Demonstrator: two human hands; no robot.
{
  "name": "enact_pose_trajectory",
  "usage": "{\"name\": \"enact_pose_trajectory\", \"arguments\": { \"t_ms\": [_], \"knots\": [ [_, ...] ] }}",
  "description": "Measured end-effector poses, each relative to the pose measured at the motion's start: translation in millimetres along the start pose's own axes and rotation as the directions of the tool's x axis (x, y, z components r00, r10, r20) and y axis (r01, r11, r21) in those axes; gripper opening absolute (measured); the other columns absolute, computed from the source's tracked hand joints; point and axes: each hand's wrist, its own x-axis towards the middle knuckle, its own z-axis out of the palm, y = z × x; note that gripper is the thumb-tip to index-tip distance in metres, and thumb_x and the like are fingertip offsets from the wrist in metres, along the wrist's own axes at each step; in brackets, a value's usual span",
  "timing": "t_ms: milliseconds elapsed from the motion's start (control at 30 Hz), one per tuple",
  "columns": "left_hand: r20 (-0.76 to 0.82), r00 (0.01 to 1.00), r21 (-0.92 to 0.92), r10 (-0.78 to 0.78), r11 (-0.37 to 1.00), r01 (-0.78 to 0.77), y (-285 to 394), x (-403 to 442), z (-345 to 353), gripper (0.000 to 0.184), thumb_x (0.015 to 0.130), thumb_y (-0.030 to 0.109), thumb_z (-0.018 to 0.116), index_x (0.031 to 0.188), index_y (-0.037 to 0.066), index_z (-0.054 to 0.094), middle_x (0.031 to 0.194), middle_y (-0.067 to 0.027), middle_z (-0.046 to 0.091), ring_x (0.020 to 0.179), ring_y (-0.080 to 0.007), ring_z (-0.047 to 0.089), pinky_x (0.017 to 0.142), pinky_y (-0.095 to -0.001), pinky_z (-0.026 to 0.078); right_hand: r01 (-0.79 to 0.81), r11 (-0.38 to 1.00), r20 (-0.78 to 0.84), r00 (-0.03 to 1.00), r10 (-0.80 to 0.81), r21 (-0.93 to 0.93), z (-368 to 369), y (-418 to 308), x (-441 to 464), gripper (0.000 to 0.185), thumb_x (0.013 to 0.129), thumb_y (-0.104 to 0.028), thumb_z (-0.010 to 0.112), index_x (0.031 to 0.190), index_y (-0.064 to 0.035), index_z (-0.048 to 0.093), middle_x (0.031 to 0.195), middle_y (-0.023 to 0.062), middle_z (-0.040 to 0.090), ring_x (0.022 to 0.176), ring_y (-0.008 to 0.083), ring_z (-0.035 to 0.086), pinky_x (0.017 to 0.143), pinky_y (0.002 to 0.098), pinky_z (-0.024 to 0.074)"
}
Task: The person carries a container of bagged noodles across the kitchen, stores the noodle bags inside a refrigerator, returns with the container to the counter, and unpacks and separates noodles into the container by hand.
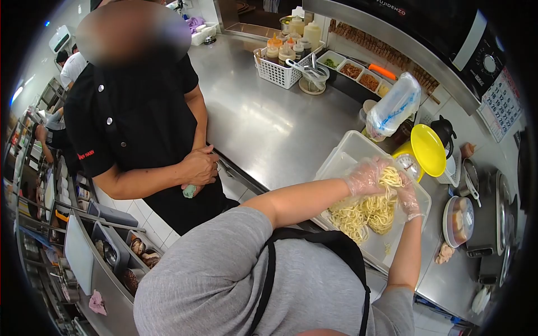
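Note:
My left hand (367, 176), in a clear plastic glove, has its fingers wrapped round a clump of noodles (390, 177) above a white plastic tub (348, 147). My right hand (409, 196), gloved the same way, grips the other side of that clump. Strands hang from the clump toward a pile of yellow noodles (358, 217) on the tub's bottom. Just behind the tub are a yellow scale with a round dial (407, 164) and a yellow dish (428, 150).
A co-worker in black (151, 112) stands at the left with hands clasped. The steel counter (258, 120) bears a white basket of bottles (278, 73), topping trays (351, 70) and a plastic bag (395, 106). At the right are a lidded container (458, 221) and a cooker (493, 213).

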Motion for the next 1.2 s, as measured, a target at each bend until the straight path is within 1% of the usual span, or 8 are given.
{"name": "enact_pose_trajectory", "arguments": {
  "t_ms": [100,200,400,733,900,967,1100,1200],
  "knots": [
    [0.038,0.999,0.284,0.011,0.959,-0.021,3.5,-6.9,-3.0,0.095,0.055,0.044,0.076,0.131,0.008,0.031,0.115,-0.023,0.046,0.094,-0.0388,0.054,0.084,-0.0411,0.043,-0.126,0.98,-0.055,0.989,0.136,0.157,6.4,-5.4,-3.5,0.041,0.075,0.001,0.059,0.114,-0.0031,0.051,0.106,0.0019,0.057,0.098,0.0118,0.052,0.085,0.0256,0.0413],
    [0.342,0.93,0.195,-0.138,0.978,0.074,-1.9,-8.5,-4.2,0.106,0.051,0.048,0.078,0.135,0.009,0.026,0.119,-0.023,0.043,0.097,-0.0383,0.053,0.082,-0.0412,0.044,-0.144,0.983,-0.09,0.984,0.154,0.11,5.1,5.8,-4.5,0.045,0.075,-0.003,0.062,0.117,-0.002,0.048,0.107,0.0037,0.056,0.098,0.0133,0.052,0.086,0.0269,0.0412],
    [0.431,0.901,0.051,-0.056,0.998,0.038,-17.9,0.6,1.6,0.081,0.058,0.03,0.078,0.125,0.008,0.038,0.108,-0.0191,0.055,0.096,-0.0342,0.056,0.083,-0.0387,0.046,-0.18,0.984,0.217,0.96,0.177,-0.003,17.7,-31.1,-12.7,0.056,0.07,-0.005,0.066,0.122,-0.0014,0.043,0.114,0.0049,0.053,0.103,0.0143,0.05,0.09,0.0281,0.0394],
    [0.007,0.994,-0.506,-0.112,0.857,0.1,-19.5,10.1,7.9,0.052,0.068,0.019,0.072,0.114,0.006,0.05,0.101,-0.009,0.06,0.089,-0.0163,0.057,0.082,-0.0291,0.046,-0.071,0.996,-0.144,0.986,0.079,0.06,7.7,-40.4,-18.6,0.045,0.08,-0.019,0.059,0.119,-0.0012,0.047,0.111,0.0048,0.055,0.101,0.0141,0.048,0.09,0.0285,0.0374],
    [0.164,0.982,0.019,-0.094,0.996,0.092,-18.0,14.2,1.8,0.061,0.066,0.026,0.074,0.117,0.007,0.048,0.117,-0.0154,0.052,0.109,-0.0275,0.049,0.092,-0.0374,0.039,-0.078,0.98,0.066,0.994,0.092,-0.185,-1.1,-25.4,-16.9,0.047,0.079,-0.027,0.06,0.118,-0.001,0.049,0.112,0.0098,0.055,0.103,0.0182,0.05,0.09,0.0308,0.0377],
    [0.31,0.917,0.272,-0.252,0.947,0.168,-14.4,15.3,-2.2,0.083,0.06,0.031,0.077,0.13,0.01,0.036,0.128,-0.0198,0.04,0.119,-0.0355,0.038,0.099,-0.0407,0.033,-0.08,0.78,0.056,0.988,0.146,-0.621,1.0,-25.0,-18.6,0.058,0.076,-0.037,0.062,0.119,-0.0013,0.047,0.117,0.0171,0.052,0.108,0.0271,0.049,0.092,0.0357,0.0366],
    [0.481,0.853,0.229,-0.203,0.968,0.102,-19.3,1.7,-1.0,0.104,0.055,0.034,0.079,0.138,0.015,0.019,0.132,-0.0227,0.033,0.123,-0.0393,0.031,0.102,-0.0413,0.03,-0.1,0.792,0.071,0.982,0.177,-0.602,3.9,-40.5,-27.1,0.083,0.063,-0.057,0.065,0.121,-0.0015,0.044,0.121,0.021,0.048,0.114,0.0325,0.044,0.095,0.0394,0.034],
    [0.541,0.774,0.459,-0.329,0.887,0.056,-3.6,0.3,-4.9,0.109,0.056,0.028,0.079,0.14,0.018,0.01,0.132,-0.0237,0.032,0.125,-0.0387,0.028,0.103,-0.0408,0.028,-0.039,0.7,0.191,0.95,0.247,-0.714,6.3,-37.2,-28.7,0.099,0.056,-0.047,0.077,0.131,-0.0023,0.03,0.123,0.0201,0.047,0.116,0.0297,0.043,0.096,0.0359,0.0355]
  ]
}}
